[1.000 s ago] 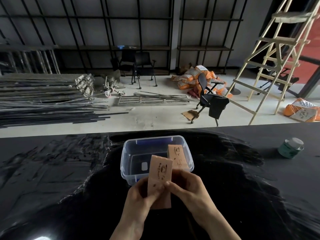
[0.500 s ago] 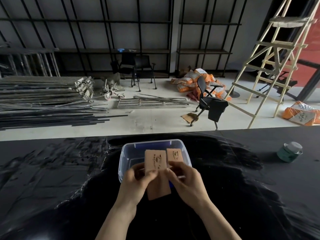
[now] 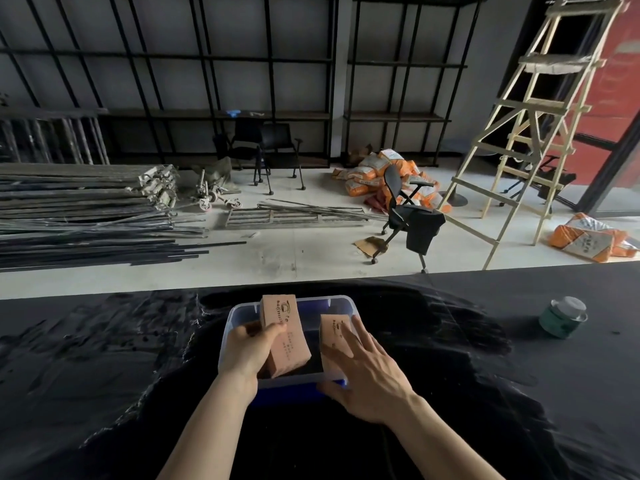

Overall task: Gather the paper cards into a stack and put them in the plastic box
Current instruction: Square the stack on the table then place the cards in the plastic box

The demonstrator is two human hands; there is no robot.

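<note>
The paper cards are in two brown groups, both over the clear plastic box [image 3: 239, 315], which stands on the black table [image 3: 519, 393]. The larger stack [image 3: 284, 336] is gripped by the left hand [image 3: 251, 351]: the fingers wrap around its left side and the thumb lies across its face, so this hand is closed on the stack. The stack is tilted, its lower end already inside the box and its upper end standing above the far rim. The second group of cards [image 3: 334, 332] is at the right side of the box, and the right hand [image 3: 363, 372] lies on it with the fingers spread and flat; it presses the cards more than it grips them (I cannot tell if this group touches the bottom of the box or leans on the wall).

In my judgement the step in hand is the placing itself: the gathering seems finished, and the cards are going into the box. The next move calls for lowering the left stack flat and then letting go of it, while the right hand keeps its cards together so that they do not slide apart. A small green container [image 3: 562, 318] stands well apart to the right and plays no part.
</note>
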